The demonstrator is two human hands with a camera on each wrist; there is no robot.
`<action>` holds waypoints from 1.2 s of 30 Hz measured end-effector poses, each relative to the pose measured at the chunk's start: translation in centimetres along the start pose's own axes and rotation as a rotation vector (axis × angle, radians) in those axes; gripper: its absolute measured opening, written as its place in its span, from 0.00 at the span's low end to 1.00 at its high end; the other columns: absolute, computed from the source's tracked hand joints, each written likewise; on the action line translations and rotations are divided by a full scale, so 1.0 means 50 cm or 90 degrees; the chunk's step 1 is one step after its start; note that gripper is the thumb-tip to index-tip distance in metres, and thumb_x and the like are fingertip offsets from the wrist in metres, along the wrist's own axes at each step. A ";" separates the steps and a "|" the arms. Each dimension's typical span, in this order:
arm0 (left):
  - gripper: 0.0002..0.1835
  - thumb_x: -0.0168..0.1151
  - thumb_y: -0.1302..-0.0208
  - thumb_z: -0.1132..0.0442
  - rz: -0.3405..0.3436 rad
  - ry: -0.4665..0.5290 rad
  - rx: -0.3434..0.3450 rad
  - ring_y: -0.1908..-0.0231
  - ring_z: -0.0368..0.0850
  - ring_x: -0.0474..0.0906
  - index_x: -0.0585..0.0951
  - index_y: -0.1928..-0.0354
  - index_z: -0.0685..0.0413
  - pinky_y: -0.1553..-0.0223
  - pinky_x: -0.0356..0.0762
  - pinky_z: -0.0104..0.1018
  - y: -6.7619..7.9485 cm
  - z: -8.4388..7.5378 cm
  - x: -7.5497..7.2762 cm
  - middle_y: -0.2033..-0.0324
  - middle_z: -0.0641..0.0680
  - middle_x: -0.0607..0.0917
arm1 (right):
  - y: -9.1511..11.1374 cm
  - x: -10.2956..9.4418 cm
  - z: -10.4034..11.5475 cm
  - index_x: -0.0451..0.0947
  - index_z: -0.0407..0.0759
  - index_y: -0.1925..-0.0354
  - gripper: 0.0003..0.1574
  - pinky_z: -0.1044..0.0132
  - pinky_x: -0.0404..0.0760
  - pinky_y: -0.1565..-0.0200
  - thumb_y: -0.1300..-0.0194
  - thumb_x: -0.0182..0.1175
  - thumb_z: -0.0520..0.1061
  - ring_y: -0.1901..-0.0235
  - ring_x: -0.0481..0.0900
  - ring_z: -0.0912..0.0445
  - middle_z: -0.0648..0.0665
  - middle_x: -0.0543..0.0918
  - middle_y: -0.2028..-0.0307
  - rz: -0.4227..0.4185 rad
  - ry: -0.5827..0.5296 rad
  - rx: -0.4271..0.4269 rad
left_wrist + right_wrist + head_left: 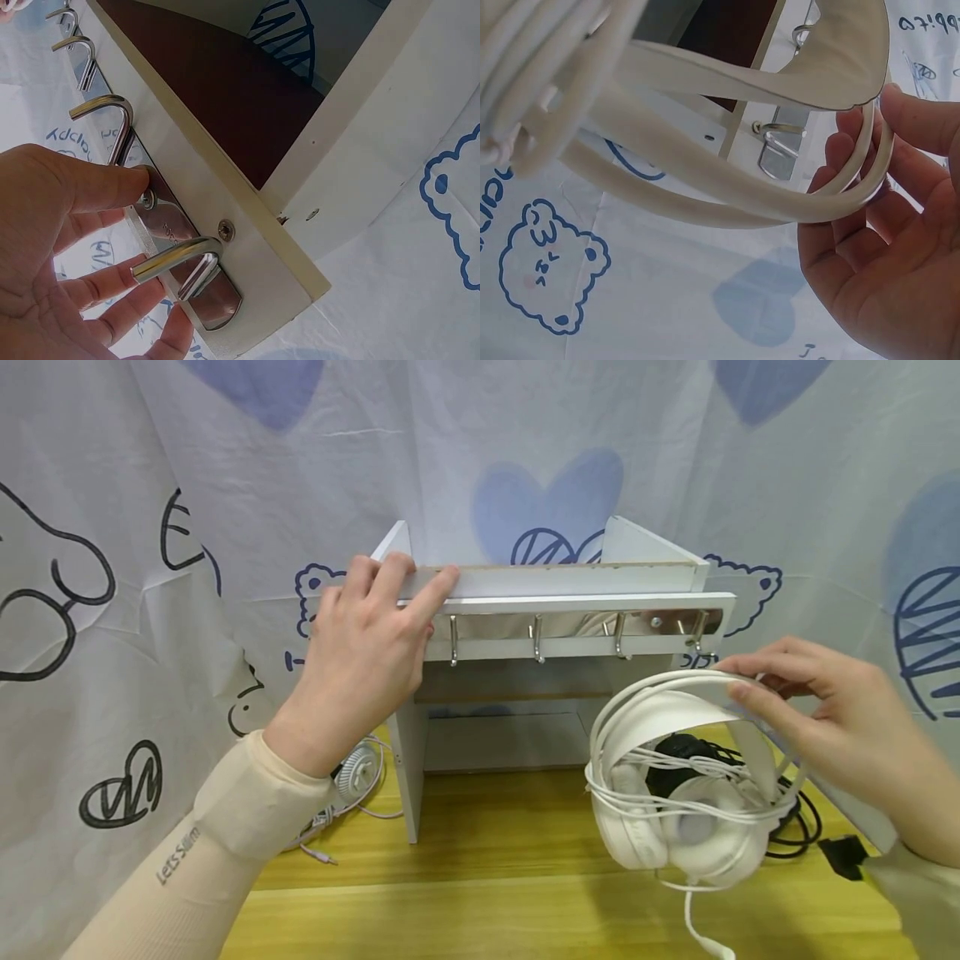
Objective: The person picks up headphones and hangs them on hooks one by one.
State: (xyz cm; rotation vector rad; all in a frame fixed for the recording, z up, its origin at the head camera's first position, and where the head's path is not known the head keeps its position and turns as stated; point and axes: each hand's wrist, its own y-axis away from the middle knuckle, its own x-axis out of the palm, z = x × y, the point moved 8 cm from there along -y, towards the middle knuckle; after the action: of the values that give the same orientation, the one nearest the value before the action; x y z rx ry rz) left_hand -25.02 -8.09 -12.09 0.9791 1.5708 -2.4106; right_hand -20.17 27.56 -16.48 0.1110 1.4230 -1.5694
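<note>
My right hand (847,718) holds white over-ear headphones (637,727) by the top of the headband, in front of the shelf's right side. Their white cable is wound around the ear cups, and its end dangles below. In the right wrist view, the thumb and fingers (817,255) pinch the thin twin bands (742,202). At the left end of the white hook rail (577,603), my left hand (367,635) grips the board. The left wrist view shows its thumb (105,184) on the metal plate beside a hook (180,262).
The white shelf unit (411,777) stands on a yellow wood-grain table (495,902). White corded headphones (356,774) lie left of it. Black headphones (678,752) with a cable lie at the right, behind the held pair. A printed curtain (480,410) hangs around the back and sides.
</note>
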 end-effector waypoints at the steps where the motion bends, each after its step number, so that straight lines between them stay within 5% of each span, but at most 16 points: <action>1: 0.27 0.64 0.27 0.66 0.000 0.001 0.000 0.47 0.65 0.74 0.78 0.29 0.44 0.66 0.77 0.56 0.000 0.000 0.000 0.43 0.63 0.79 | -0.002 -0.001 -0.002 0.91 0.47 0.48 0.17 0.82 0.72 0.68 0.33 0.72 0.32 0.64 0.78 0.77 0.73 0.82 0.59 0.000 0.000 0.004; 12: 0.27 0.63 0.28 0.66 0.000 -0.006 -0.002 0.47 0.65 0.73 0.78 0.29 0.44 0.66 0.77 0.57 0.002 0.001 -0.001 0.44 0.64 0.79 | -0.016 -0.008 -0.007 0.91 0.48 0.46 0.18 0.87 0.73 0.59 0.31 0.71 0.33 0.63 0.77 0.76 0.74 0.81 0.57 0.006 0.011 0.000; 36: 0.26 0.62 0.28 0.67 -0.003 0.010 -0.005 0.47 0.65 0.73 0.79 0.30 0.44 0.65 0.77 0.57 -0.001 0.001 0.001 0.43 0.63 0.79 | -0.043 -0.009 -0.048 0.90 0.45 0.43 0.16 0.91 0.72 0.57 0.27 0.68 0.38 0.61 0.76 0.79 0.77 0.80 0.57 0.026 0.002 0.046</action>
State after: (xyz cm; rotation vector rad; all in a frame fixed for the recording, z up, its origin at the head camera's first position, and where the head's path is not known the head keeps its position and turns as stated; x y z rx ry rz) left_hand -25.09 -8.10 -12.06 0.9958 1.5880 -2.4039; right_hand -22.64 29.39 -15.40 0.1846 1.3582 -1.5883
